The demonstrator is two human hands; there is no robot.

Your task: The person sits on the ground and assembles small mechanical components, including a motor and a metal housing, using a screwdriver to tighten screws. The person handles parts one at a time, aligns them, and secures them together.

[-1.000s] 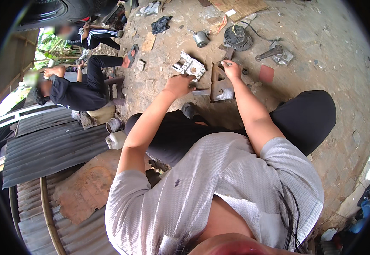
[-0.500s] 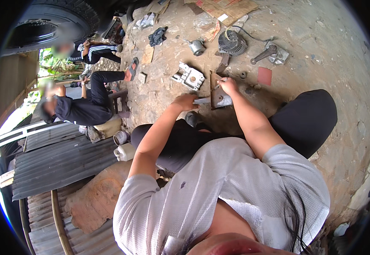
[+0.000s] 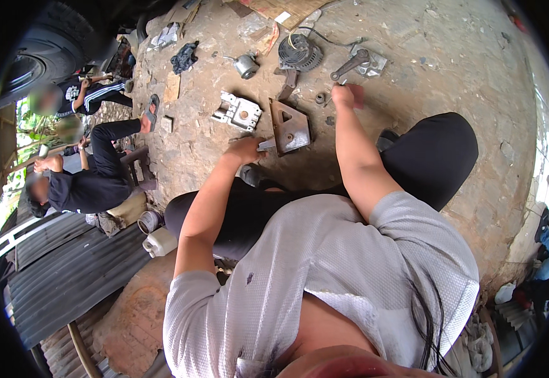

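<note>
We sit on the stone floor, left hand clenched on the rusty bracket in front of our knees, steadying it. Right hand reaches out, fingers closed on some small part we cannot make out, near the washers. Next, we judge, it must come back to the bracket

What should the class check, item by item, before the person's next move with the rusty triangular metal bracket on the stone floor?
1. Left hand touching the rusty triangular metal bracket at its lower left edge: ok.
2. Left grip shut around the bracket: cannot tell.
3. Right hand on the bracket: not ok, it reaches to the small dark metal ring beyond.
4. Anything held in the right hand: cannot tell.
5. Bracket resting on the stone floor: ok.
6. Grey finned metal housing lying apart from the bracket: ok.
</note>
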